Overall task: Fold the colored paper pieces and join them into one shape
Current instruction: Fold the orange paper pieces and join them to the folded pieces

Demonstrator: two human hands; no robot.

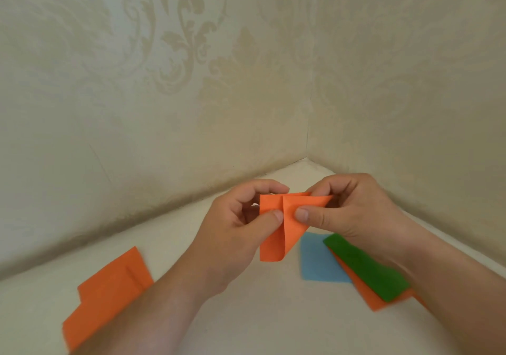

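An orange paper piece (276,228) is held in the air above the white surface (246,313), near the corner of the papered walls (191,80). It is pinched on its left side by the left hand (241,234), thumb on the front face, and on its right side by the right hand (353,212), whose thumb presses a flap being turned over at the top. A centre crease is visible; the lower end is curled, not flat. Folding of this piece is judged partly done.

Lying on the surface: a folded orange piece (106,297) at left; at right, a blue sheet (317,264), a green sheet (367,272) and another orange sheet (375,300) beneath it, apparently unfolded. No pieces are joined yet; most of the task is judged to remain.
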